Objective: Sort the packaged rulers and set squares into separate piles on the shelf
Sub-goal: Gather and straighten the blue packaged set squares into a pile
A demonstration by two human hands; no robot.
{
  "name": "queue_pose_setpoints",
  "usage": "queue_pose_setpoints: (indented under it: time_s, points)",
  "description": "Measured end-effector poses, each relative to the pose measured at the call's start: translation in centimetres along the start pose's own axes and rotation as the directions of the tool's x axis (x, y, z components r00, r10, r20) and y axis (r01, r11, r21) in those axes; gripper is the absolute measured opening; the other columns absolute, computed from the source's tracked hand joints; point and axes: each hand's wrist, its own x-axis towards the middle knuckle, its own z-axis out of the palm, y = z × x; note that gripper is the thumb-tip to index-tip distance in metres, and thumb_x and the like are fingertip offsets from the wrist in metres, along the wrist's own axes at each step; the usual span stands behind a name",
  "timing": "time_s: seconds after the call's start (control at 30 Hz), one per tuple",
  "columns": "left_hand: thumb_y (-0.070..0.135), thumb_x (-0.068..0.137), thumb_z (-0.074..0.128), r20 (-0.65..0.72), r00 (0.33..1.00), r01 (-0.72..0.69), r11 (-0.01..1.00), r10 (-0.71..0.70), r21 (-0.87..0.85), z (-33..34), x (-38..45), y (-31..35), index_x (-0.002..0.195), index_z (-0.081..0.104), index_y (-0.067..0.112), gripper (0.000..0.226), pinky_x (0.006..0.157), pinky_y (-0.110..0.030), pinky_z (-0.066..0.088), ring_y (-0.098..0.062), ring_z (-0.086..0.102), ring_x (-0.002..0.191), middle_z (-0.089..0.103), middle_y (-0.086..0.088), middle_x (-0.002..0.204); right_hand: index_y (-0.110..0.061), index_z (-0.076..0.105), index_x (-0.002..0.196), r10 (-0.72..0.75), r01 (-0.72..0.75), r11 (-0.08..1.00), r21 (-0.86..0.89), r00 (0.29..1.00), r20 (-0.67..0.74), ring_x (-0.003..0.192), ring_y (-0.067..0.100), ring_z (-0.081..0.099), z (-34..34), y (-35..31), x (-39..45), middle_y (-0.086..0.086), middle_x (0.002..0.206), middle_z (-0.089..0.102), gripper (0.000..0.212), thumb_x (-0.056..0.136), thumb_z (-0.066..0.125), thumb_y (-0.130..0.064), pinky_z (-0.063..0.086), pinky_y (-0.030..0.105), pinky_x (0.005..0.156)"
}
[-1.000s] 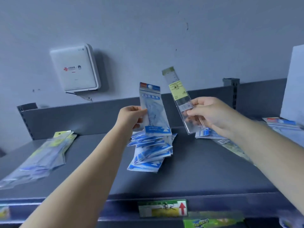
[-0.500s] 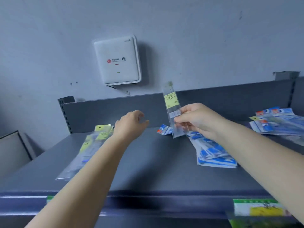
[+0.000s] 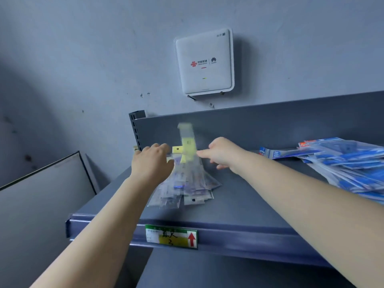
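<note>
Head view looks down on a grey metal shelf [image 3: 239, 206] with two piles on it. At the centre of the frame lies the ruler pile [image 3: 185, 188], clear sleeves with yellow header cards, fanned out untidily. At the right edge sits the set square pile [image 3: 349, 169], blue-printed packets, well apart from the rulers. A single packaged ruler [image 3: 188, 142] stands blurred and near upright above the far end of the ruler pile, between the two hands.

The left hand [image 3: 152, 163] hovers over the left side of the pile with fingers relaxed and holding nothing. The right hand [image 3: 222, 155] is blurred; its fingers point toward the ruler, but whether its grip still pinches the sleeve or has let go, I cannot tell.

The step in hand looks like dropping this ruler onto its own pile. To do it well, the sleeve should be laid flat with its yellow header at the far end like the others, not tossed, since the slick plastic will slide off a fanned heap. The left hand could square the stack and steady it. A price label [image 3: 171, 236] marks the shelf's front lip; a white router [image 3: 204, 63] hangs on the wall above.
</note>
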Motion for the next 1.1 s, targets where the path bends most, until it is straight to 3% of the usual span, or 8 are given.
queue_pose_setpoints:
  time_s: [0.07, 0.13, 0.27, 0.37, 0.5, 0.63, 0.83, 1.1]
  points:
    - [0.037, 0.094, 0.045, -0.021, 0.999, -0.027, 0.999, 0.028, 0.02, 0.0, 0.1, 0.7, 0.128, 0.048, 0.021, 0.038, 0.095, -0.035, 0.035, -0.025, 0.051, 0.114, 0.055, -0.001, 0.125, -0.006, 0.049, 0.127, -0.109, 0.077, 0.955, -0.288, 0.989, -0.098, 0.117, 0.025, 0.053, -0.7, 0.8, 0.0, 0.009, 0.129, 0.054, 0.044, 0.089, 0.057, -0.026, 0.045, 0.032, 0.09]
    - [0.038, 0.094, 0.044, -0.048, 0.996, -0.07, 0.997, 0.072, 0.044, -0.1, 0.2, 2.0, 0.128, 0.048, 0.021, 0.037, 0.093, -0.034, 0.036, -0.024, 0.051, 0.113, 0.055, 0.0, 0.123, -0.015, 0.05, 0.122, -0.218, 0.139, 0.882, -0.45, 0.968, -0.128, 0.112, 0.022, 0.052, -2.1, 1.5, -0.5, 0.002, 0.126, 0.054, 0.034, 0.09, 0.053, -0.023, 0.046, 0.032, 0.088]
    - [0.034, 0.093, 0.045, -0.079, 0.984, -0.157, 0.985, 0.162, 0.071, -0.6, 0.6, 6.1, 0.123, 0.05, 0.019, 0.033, 0.088, -0.033, 0.034, -0.025, 0.051, 0.11, 0.056, 0.0, 0.118, -0.016, 0.048, 0.123, -0.404, 0.143, 0.582, -0.8, 0.905, -0.132, 0.11, 0.025, 0.049, -5.9, 2.9, -2.3, 0.0, 0.121, 0.053, 0.032, 0.091, 0.045, -0.02, 0.036, 0.032, 0.079]
    - [0.031, 0.092, 0.045, -0.098, 0.97, -0.218, 0.974, 0.223, 0.064, -1.2, 0.8, 10.3, 0.123, 0.05, 0.019, 0.034, 0.09, -0.034, 0.033, -0.025, 0.05, 0.112, 0.055, -0.001, 0.118, -0.016, 0.046, 0.122, -0.448, 0.086, 0.395, -0.915, 0.887, -0.11, 0.111, 0.024, 0.046, -9.0, 4.3, -4.1, 0.001, 0.119, 0.051, 0.031, 0.093, 0.044, -0.026, 0.031, 0.033, 0.079]
    - [0.032, 0.093, 0.044, -0.125, 0.941, -0.308, 0.949, 0.314, 0.069, -1.9, 0.5, 16.9, 0.123, 0.051, 0.021, 0.033, 0.086, -0.032, 0.033, -0.024, 0.05, 0.112, 0.055, 0.0, 0.119, -0.016, 0.046, 0.115, -0.43, 0.019, 0.27, -0.963, 0.897, -0.103, 0.107, 0.024, 0.046, -13.4, 6.9, -6.9, 0.002, 0.114, 0.049, 0.027, 0.093, 0.043, -0.033, 0.026, 0.033, 0.076]
    - [0.028, 0.091, 0.045, -0.151, 0.909, -0.383, 0.921, 0.389, 0.066, -2.4, -0.7, 23.6, 0.113, 0.053, 0.018, 0.025, 0.075, -0.029, 0.028, -0.025, 0.052, 0.103, 0.056, -0.001, 0.11, -0.017, 0.046, 0.116, -0.413, -0.015, 0.26, -0.965, 0.902, -0.126, 0.109, 0.024, 0.046, -17.9, 10.0, -9.5, 0.002, 0.116, 0.049, 0.032, 0.094, 0.039, -0.039, 0.024, 0.034, 0.076]
    - [0.037, 0.094, 0.042, -0.139, 0.872, -0.472, 0.881, 0.47, 0.022, -3.3, -2.3, 33.3, 0.12, 0.05, 0.021, 0.032, 0.087, -0.032, 0.035, -0.024, 0.051, 0.111, 0.055, 0.001, 0.117, -0.017, 0.046, 0.123, -0.376, -0.057, 0.318, -0.946, 0.909, -0.181, 0.113, 0.025, 0.046, -25.4, 14.9, -13.2, 0.002, 0.12, 0.05, 0.035, 0.095, 0.041, -0.038, 0.033, 0.036, 0.086]
    - [0.039, 0.093, 0.044, -0.097, 0.815, -0.579, 0.808, 0.571, -0.111, -3.6, -5.8, 48.4, 0.124, 0.05, 0.023, 0.036, 0.089, -0.031, 0.036, -0.023, 0.05, 0.115, 0.055, 0.002, 0.122, -0.019, 0.047, 0.125, -0.257, -0.207, 0.446, -0.871, 0.903, -0.346, 0.116, 0.025, 0.047, -36.8, 23.8, -19.3, 0.002, 0.123, 0.051, 0.037, 0.093, 0.044, -0.037, 0.035, 0.035, 0.089]
